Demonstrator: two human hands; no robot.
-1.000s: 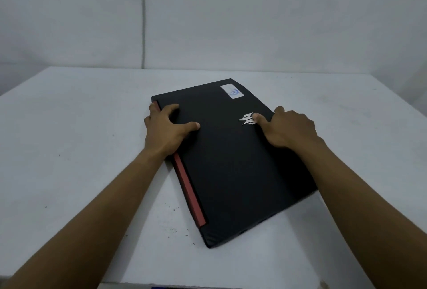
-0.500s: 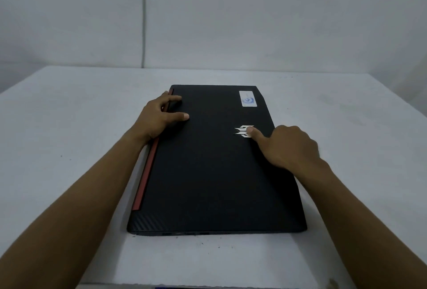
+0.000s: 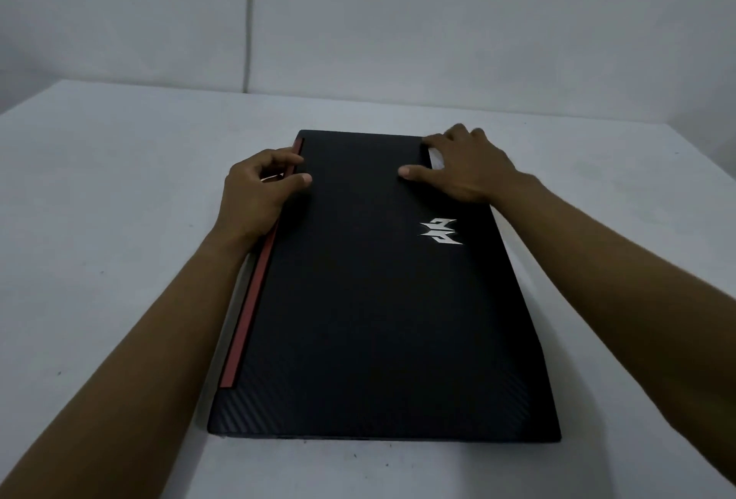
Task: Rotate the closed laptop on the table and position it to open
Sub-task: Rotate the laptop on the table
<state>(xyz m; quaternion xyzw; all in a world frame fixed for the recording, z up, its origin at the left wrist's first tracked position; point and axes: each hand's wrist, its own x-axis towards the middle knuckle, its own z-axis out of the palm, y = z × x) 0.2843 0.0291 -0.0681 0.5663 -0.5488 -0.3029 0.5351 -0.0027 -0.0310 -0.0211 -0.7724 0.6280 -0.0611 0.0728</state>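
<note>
A: We start with the biggest thing, a pale grey wall (image 3: 438, 20) of smooth panels with one dark vertical seam (image 3: 250, 16) running down it

B: Below it we see the counter (image 3: 99, 219), a flat, matt white surface with a few small dark specks, and nothing on it that holds anything

A: On the counter lies the laptop (image 3: 370, 319), closed and flat, a long black rectangle with one short end near us and the other far from us. Its lid has a fine woven texture, and at the near left corner we can make out diagonal ribbing

B: Along its left long edge we see a red strip (image 3: 255, 299), narrow and straight. Right of centre sits a small silver angular logo (image 3: 440, 232)

A: Our left hand (image 3: 259, 195) is on that left edge near the far end, fingers curled over the red strip and thumb pressed on the lid, so it grips the laptop's side

B: Our right hand (image 3: 466, 167) rests on the far right corner, fingers spread wide and bent over the edge there, thumb flat on the lid. Under its fingers we glimpse something pale, too hidden to tell what it is
</note>
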